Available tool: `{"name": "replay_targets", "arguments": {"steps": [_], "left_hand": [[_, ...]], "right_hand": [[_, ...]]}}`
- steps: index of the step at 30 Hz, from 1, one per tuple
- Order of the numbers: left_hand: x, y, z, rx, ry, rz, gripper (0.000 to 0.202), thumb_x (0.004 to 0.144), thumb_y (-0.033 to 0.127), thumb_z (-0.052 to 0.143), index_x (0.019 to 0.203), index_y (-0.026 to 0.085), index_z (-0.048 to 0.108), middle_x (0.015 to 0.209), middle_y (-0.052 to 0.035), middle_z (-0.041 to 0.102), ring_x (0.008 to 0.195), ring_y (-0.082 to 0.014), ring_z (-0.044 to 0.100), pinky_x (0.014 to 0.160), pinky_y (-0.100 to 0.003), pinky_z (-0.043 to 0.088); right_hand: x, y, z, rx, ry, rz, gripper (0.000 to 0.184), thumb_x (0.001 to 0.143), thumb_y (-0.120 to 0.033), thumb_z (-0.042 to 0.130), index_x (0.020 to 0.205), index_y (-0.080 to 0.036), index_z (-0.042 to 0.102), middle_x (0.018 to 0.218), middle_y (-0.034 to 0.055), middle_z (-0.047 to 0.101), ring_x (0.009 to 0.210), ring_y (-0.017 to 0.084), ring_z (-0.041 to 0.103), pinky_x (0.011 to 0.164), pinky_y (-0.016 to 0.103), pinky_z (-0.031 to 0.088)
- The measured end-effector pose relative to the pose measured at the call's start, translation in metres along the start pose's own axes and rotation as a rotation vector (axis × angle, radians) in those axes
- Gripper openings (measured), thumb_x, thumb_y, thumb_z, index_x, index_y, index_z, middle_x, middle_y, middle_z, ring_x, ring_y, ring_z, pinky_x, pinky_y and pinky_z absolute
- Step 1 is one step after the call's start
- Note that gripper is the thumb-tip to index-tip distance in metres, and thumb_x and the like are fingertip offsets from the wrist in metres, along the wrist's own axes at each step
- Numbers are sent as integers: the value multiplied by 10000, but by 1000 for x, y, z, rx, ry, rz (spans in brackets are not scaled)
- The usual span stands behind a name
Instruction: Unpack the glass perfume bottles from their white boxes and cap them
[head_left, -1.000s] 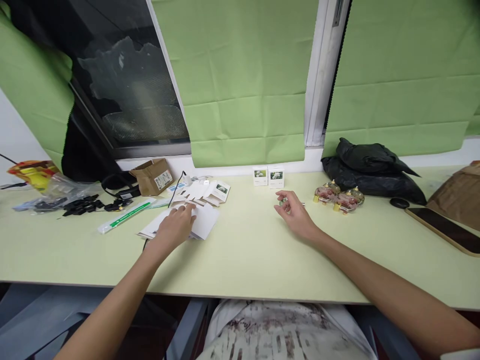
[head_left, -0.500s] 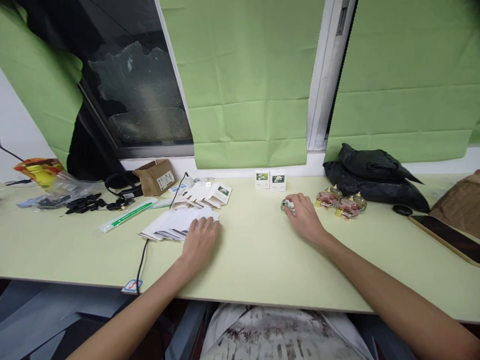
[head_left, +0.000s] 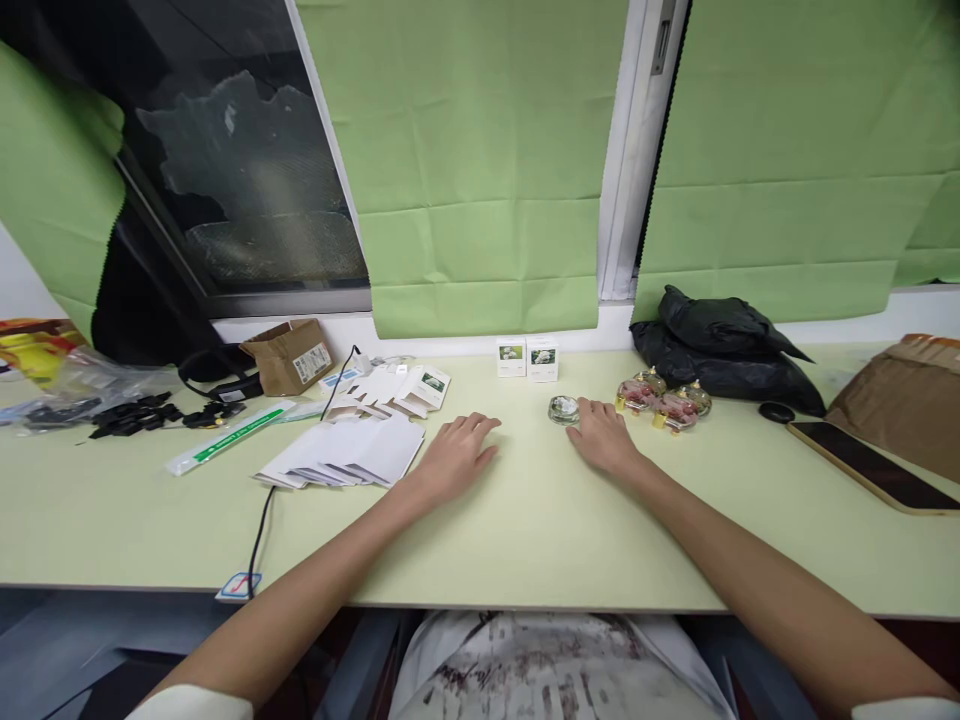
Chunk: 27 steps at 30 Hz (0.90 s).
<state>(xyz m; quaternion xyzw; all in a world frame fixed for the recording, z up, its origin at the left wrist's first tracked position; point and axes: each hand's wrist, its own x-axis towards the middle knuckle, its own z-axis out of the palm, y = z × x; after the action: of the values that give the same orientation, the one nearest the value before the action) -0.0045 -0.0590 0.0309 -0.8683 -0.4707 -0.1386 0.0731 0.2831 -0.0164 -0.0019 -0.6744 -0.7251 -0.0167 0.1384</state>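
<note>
A small round clear glass bottle with white and green on it lies on the table in front of me. My right hand rests at its right edge, thumb and fingers apart, with the bottle uncovered on its left side. My left hand hovers over or rests on the tabletop with fingers stretched to the right, holding nothing. Just left of it is a fanned stack of flat white cartons. More ornate pink-and-gold glass bottles stand to the right of my right hand.
Two small white boxes stand near the wall. Unfolded printed cartons, a brown cardboard box and a green-white packet lie left. Black bags, a phone and a brown paper bag are right.
My left hand has left the white carton stack and moved right, its fingers spreading. My right hand has drawn back to the right off the glass bottle, so more of it shows.
</note>
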Motion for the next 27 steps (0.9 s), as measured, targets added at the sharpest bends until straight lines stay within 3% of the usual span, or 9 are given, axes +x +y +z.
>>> {"name": "replay_targets", "arguments": {"steps": [3, 7, 14, 17, 27], "left_hand": [[19, 12, 9, -86, -22, 54, 389, 1052, 313, 478, 1434, 251, 513, 1404, -101, 592, 1260, -304, 571, 1037, -487, 471], [28, 15, 22, -198, -45, 55, 416, 1038, 347, 502, 1444, 256, 511, 1405, -110, 584, 1269, -311, 567, 1036, -489, 474], [30, 8, 41, -341, 54, 3, 405, 1028, 343, 515, 1423, 256, 540, 1359, -105, 608, 1232, -302, 573, 1055, -502, 453], [29, 7, 41, -399, 64, -1, 397, 1030, 354, 518, 1415, 262, 545, 1361, -96, 609, 1235, -292, 575, 1057, -482, 456], [27, 14, 38, -609, 105, 10, 421, 1025, 391, 551, 1428, 271, 533, 1301, -83, 635, 1200, -248, 600, 1074, -431, 464]], "right_hand": [[4, 8, 2, -17, -45, 11, 333, 1033, -221, 418, 1324, -101, 530, 1307, 220, 611, 1198, 348, 528, 960, 417, 401], [11, 21, 11, -35, 26, -30, 292, 973, -91, 434, 1216, -94, 596, 1214, 246, 621, 1114, 340, 550, 929, 432, 425], [14, 30, 19, 60, 181, -98, 171, 975, -182, 531, 1126, -174, 610, 1052, 191, 649, 1018, 322, 591, 847, 417, 459], [11, 22, 10, 67, 194, -100, 142, 1012, -224, 504, 1102, -188, 608, 1075, 185, 651, 1000, 322, 596, 840, 418, 454], [-2, -7, -17, 289, 406, -330, 214, 1083, -326, 404, 1106, -217, 587, 1093, 116, 631, 1010, 295, 555, 920, 419, 442]]}}
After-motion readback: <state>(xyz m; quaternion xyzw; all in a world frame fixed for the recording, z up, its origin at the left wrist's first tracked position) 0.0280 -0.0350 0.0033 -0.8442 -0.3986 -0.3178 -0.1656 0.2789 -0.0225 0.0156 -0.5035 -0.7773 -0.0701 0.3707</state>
